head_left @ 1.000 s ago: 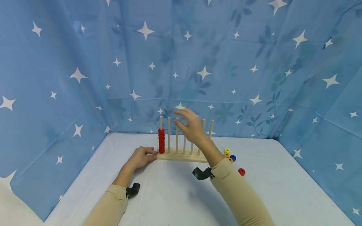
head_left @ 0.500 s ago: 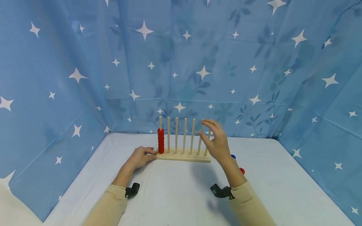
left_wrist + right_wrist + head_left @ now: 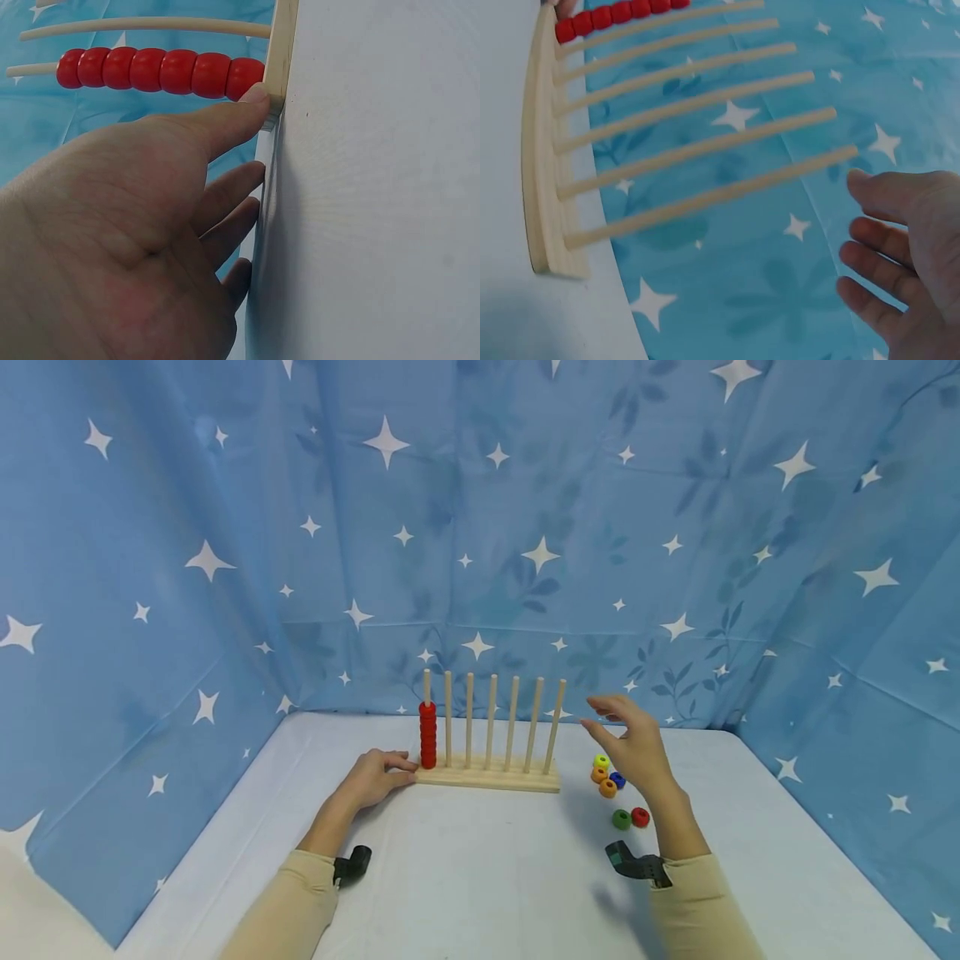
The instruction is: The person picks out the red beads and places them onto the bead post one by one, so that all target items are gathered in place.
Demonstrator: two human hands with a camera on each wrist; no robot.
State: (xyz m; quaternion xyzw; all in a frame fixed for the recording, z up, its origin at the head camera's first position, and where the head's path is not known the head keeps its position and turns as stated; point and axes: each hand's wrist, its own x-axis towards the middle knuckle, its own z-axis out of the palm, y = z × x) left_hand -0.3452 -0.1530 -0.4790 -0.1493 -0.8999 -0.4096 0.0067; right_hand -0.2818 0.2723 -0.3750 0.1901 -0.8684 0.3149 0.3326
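Observation:
A wooden bead rack (image 3: 491, 781) stands on the table, its base carrying a row of upright pegs. Red beads (image 3: 428, 735) are stacked on its leftmost peg; the other pegs are bare. At the base's left end is my left hand (image 3: 375, 778). In the left wrist view its thumb (image 3: 232, 124) touches the base's corner, while the other fingers lie loosely beside it by the tablecloth. My right hand (image 3: 633, 750) hovers to the right of the rack, thumb and fingers apart, holding nothing. In the right wrist view, its thumb is near the tip of the end peg (image 3: 720, 196).
Loose beads lie right of the rack: yellow (image 3: 602, 762), two orange (image 3: 607, 788), blue (image 3: 617, 780), green (image 3: 621, 819) and red (image 3: 640, 817). A white cloth covers the table (image 3: 465, 877). Behind it hangs a blue starry curtain (image 3: 465, 585).
My right hand has moved from above the middle pegs to the right, past the rack's end and over near the loose beads. My left hand has stayed at the base.

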